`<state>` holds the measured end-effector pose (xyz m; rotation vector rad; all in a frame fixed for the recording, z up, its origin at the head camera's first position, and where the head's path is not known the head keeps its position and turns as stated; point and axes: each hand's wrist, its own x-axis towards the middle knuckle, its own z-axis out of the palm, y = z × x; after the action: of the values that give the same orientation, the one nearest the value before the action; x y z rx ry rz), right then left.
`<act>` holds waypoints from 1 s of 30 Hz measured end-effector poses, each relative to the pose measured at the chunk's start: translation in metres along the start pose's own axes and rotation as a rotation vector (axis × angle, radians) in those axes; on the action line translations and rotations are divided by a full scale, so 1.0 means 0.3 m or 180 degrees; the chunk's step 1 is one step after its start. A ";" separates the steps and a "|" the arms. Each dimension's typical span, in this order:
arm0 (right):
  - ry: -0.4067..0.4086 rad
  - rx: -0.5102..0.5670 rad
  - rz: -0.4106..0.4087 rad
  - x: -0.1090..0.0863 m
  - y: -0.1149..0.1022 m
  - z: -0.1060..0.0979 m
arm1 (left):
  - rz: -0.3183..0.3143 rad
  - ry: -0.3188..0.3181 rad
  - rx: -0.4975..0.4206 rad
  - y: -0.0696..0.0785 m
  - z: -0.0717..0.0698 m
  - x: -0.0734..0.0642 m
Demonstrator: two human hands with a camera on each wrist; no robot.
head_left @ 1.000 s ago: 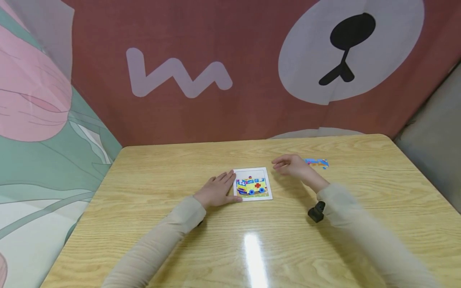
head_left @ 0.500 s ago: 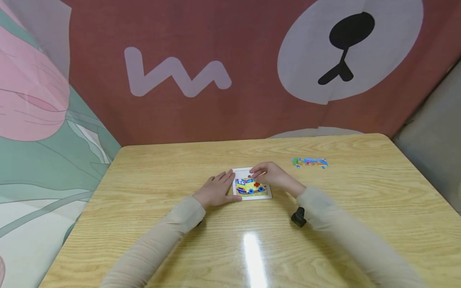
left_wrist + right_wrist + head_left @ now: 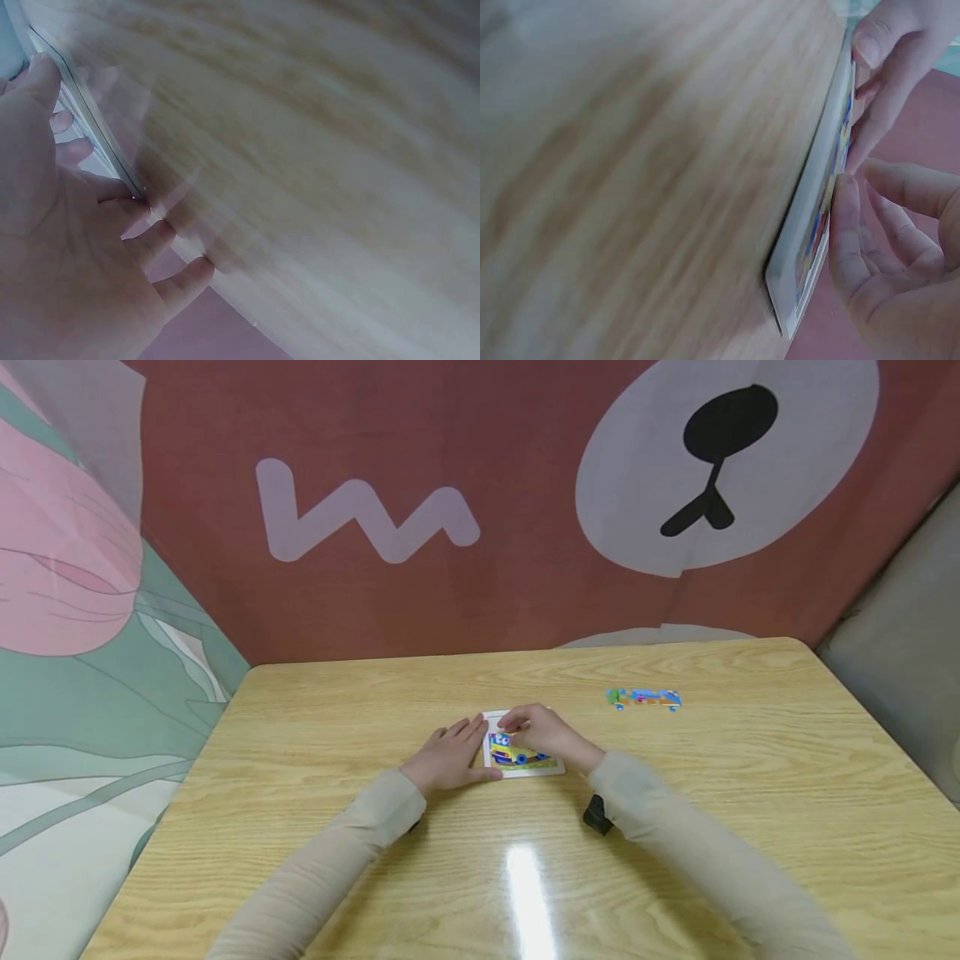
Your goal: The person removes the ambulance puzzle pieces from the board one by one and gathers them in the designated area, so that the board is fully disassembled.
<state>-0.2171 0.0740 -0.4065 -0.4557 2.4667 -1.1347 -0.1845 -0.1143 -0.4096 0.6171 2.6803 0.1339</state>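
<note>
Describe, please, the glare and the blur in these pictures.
Head view: white glare streaks the table; left wrist view: soft and hazy, wood grain smeared, left hand dim; right wrist view: wood grain blurred, framed puzzle too slanted to read.

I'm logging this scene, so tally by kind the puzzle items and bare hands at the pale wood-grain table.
White-rimmed square puzzle board with a yellow vehicle picture: 1
Row of flat, multicoloured puzzle pieces: 1 (pieces too small to count)
Bare hands: 2 (left hand, right hand)
Total: 4
</note>
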 end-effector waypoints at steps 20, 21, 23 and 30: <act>-0.0185 -0.0695 -0.0177 0.023 -0.032 0.031 | 0.0045 0.0015 0.0044 -0.004 0.007 0.001; -0.0193 -0.0690 -0.0171 0.024 -0.031 0.031 | 0.0048 0.0012 0.0037 -0.004 0.006 0.001; -0.0199 -0.0673 -0.0150 0.026 -0.029 0.031 | 0.0054 0.0009 0.0021 -0.003 0.005 0.000; -0.0223 -0.0659 -0.0148 0.029 -0.028 0.030 | 0.0036 -0.0004 -0.0014 -0.004 0.007 0.001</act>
<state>-0.2193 0.0591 -0.4072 -0.6044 2.5345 -0.8678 -0.1846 -0.1153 -0.4118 0.6309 2.6750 0.1422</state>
